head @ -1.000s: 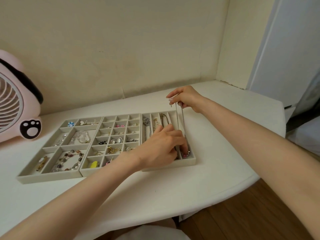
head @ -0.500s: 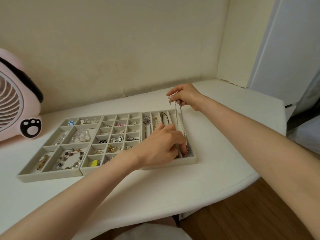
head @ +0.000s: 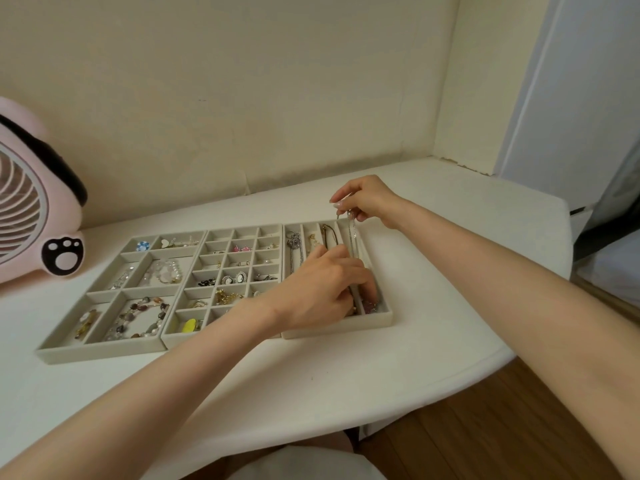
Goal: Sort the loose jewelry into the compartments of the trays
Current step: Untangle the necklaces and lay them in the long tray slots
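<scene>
Pinching a thin silver chain necklace (head: pixel 351 233), the right hand (head: pixel 369 201) hovers over the far end of the beige slotted jewelry tray (head: pixel 341 331).
The left hand (head: pixel 320 287) grips the chain's near end (fingertips partly hidden) low in a right-side slot.

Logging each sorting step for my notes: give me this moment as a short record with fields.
trays: left tray, middle tray, right tray, side by side on the white table
silver chain: runs along a long slot of the right tray
right hand: pinches the chain's far end, above the tray
left hand: fingers curled at the chain's near end; grip hidden
nearby: pink fan, far left
</scene>
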A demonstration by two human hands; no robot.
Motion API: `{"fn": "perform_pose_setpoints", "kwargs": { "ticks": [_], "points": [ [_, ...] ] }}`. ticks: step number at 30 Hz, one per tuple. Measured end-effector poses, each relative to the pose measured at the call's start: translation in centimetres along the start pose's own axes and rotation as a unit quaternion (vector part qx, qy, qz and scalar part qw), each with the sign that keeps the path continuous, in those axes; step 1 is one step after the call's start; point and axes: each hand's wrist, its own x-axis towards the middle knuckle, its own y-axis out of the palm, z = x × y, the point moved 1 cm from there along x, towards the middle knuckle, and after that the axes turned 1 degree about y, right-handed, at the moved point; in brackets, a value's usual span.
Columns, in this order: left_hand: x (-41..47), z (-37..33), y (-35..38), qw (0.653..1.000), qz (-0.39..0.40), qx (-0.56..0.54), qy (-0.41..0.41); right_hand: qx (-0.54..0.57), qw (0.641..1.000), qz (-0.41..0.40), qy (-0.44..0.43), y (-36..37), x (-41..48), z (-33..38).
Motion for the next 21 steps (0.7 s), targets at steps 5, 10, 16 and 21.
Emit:
{"fn": "perform_pose_setpoints", "kwargs": {
  "ticks": [5,10,16,21],
  "points": [
    [-0.05,0.04,-0.13,1.0,0.0,0.008,-0.004,-0.004,1.0,-0.001,0.0,-0.13,-0.13,0.02],
    [-0.03,-0.19,0.03,1.0,0.009,0.015,0.017,-0.014,1.0,0.004,0.002,-0.25,-0.35,-0.06],
    [-0.02,-0.24,0.12,1.0,0.007,0.015,0.022,-0.028,1.0,0.008,-0.001,-0.13,-0.63,-0.23],
    [-0.08,-0.24,0.2,1.0,0.007,0.009,0.02,-0.036,0.999,0.02,-0.011,-0.14,-0.83,-0.25]
  ]
}}
